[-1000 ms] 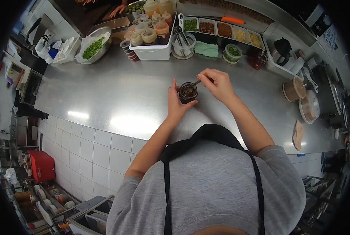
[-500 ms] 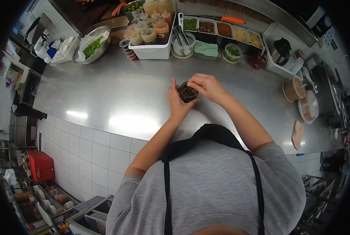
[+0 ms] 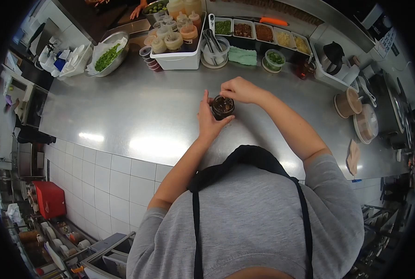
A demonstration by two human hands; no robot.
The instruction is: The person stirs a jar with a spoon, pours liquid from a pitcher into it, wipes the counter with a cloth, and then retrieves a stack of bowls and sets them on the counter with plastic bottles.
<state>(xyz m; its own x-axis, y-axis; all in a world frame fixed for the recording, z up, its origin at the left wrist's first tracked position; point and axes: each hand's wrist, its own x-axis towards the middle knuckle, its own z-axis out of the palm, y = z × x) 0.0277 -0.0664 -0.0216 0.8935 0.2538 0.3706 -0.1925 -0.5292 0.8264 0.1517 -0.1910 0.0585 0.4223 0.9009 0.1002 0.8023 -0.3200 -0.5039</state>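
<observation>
A small glass jar with dark, chunky, wet-looking contents stands on the steel counter in front of me. My left hand is wrapped around its left and near sides, thumb along the near edge and one finger pointing up. Over the jar's far rim, my right hand is closed in a pinch. Whatever those fingers hold is hidden or too thin to make out.
Behind the jar stand a white bin of sauce bottles, a tub with tongs, a green cloth and a row of ingredient trays. A metal bowl of greens is at left, lidded containers at right. Another person's hand shows at the top.
My right hand has moved up to the far rim of the jar, its fingers more curled, showing more of the contents. My left hand keeps its hold on the jar.
</observation>
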